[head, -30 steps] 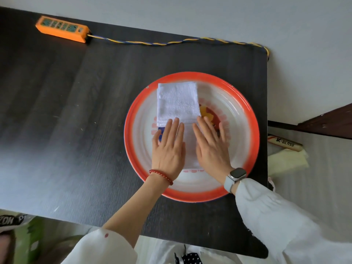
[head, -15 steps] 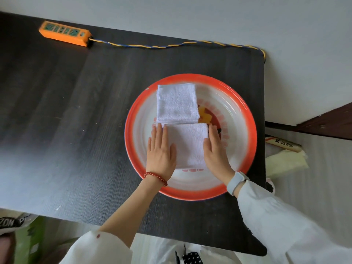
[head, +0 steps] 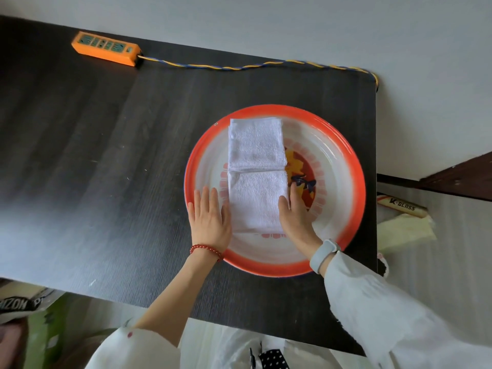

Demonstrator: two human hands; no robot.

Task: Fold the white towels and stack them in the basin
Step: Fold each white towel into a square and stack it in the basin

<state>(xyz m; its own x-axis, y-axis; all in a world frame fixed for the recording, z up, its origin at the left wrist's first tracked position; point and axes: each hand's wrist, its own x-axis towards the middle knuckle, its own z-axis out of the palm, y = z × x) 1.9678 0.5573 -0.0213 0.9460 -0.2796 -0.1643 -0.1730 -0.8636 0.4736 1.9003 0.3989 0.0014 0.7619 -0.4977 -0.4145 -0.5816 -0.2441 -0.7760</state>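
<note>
both flat, open: left hand (head: pixel 210 218) and right hand (head: pixel 295 217) flank the near towel (head: pixel 257 201) in the basin (head: pixel 343 161); far towel (head: pixel 257 143) touches it.

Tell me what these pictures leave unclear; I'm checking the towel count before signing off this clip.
- Layers in each folded towel: the head view shows only the top faces.
- Basin floor picture: partly covered by the towels and the right hand.
- Near towel right edge: under the right hand.
- Left hand contact with the towel: too close to tell.
- Bag print at lower left: cut off by the frame edge.
</note>
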